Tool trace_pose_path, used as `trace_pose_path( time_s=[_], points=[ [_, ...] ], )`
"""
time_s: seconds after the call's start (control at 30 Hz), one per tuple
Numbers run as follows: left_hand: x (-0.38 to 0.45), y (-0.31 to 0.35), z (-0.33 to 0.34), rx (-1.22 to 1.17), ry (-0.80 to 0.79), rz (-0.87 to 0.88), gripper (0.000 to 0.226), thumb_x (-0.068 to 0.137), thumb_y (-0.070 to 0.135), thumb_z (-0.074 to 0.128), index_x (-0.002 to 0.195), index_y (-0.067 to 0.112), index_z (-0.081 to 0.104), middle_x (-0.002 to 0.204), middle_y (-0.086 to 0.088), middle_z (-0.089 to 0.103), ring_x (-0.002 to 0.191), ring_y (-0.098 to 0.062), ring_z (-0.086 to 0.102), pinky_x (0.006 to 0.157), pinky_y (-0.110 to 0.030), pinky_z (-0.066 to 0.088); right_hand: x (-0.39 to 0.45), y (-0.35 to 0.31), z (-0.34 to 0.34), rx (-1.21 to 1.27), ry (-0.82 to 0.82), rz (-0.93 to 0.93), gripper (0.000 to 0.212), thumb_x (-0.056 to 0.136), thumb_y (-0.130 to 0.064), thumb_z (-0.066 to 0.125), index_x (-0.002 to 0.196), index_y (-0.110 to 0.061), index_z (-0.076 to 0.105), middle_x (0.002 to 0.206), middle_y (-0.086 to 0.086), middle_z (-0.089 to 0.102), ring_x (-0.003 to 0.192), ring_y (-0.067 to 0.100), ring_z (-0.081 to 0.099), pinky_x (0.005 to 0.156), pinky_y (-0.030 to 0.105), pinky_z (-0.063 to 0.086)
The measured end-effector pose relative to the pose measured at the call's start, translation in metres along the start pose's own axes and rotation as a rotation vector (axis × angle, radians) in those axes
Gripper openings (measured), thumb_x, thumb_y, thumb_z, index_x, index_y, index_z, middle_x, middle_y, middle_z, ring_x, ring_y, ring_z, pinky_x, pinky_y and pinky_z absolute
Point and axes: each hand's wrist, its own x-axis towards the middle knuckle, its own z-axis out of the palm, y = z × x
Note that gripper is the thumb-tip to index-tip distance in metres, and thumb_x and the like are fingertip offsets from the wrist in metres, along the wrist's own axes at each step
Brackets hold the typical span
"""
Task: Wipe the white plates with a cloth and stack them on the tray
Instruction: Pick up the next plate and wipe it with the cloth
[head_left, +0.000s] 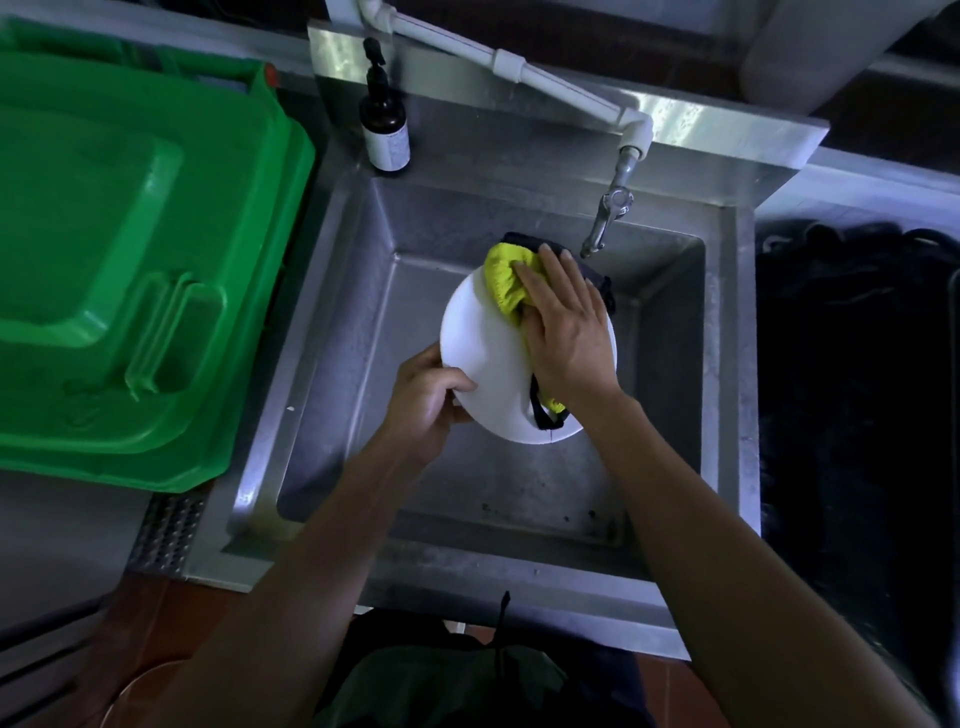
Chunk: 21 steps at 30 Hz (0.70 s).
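A round white plate (485, 348) is held above the steel sink basin (363, 332). My left hand (426, 400) grips its near-left rim, thumb on the upper face. A yellow cloth with a black edge (503, 278) lies on the plate's far part. My right hand (563, 325) presses flat on the cloth with straight fingers. A corner of the cloth hangs out below my right wrist. No tray can be made out.
A tap (605, 223) on a white pipe hangs just beyond the plate. A dark pump bottle (384, 124) stands on the sink's back-left ledge. A big green plastic lid (130, 249) fills the left. Dark, unclear material lies at the right (857, 338).
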Motion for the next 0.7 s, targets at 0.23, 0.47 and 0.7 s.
trace_pose_path(
  time_s=[0.23,0.47,0.7],
  points=[
    [0.004,0.004,-0.004,-0.043,0.075,0.053,0.054,0.059,0.004,0.057,0.11,0.015,0.074,0.111,-0.017,0.074,0.092,-0.033,0.07,0.075,-0.055,0.059,-0.025,0.011,0.005,0.013,-0.057,0.125,0.048,0.106,-0.025,0.036,0.154,-0.027,0.035,0.167,0.001,0.019,0.155,0.021,0.011,0.123,0.044,0.015],
    [0.009,0.005,-0.003,-0.064,0.102,0.065,0.055,0.059,0.0,0.055,0.111,0.011,0.072,0.103,-0.013,0.072,0.094,-0.034,0.068,0.081,-0.061,0.056,-0.058,-0.008,0.022,0.072,-0.076,0.144,0.049,0.104,-0.019,0.042,0.152,-0.024,0.039,0.164,0.004,0.026,0.153,0.024,0.02,0.122,0.05,0.02],
    [0.013,0.004,-0.005,-0.118,0.129,0.074,0.051,0.069,-0.009,0.049,0.112,0.005,0.072,0.096,-0.019,0.068,0.086,-0.035,0.064,0.064,-0.043,0.059,-0.079,-0.048,0.034,0.139,-0.069,0.108,0.049,0.102,-0.014,0.046,0.151,-0.022,0.043,0.163,0.006,0.029,0.152,0.026,0.022,0.118,0.051,0.026]
  ],
)
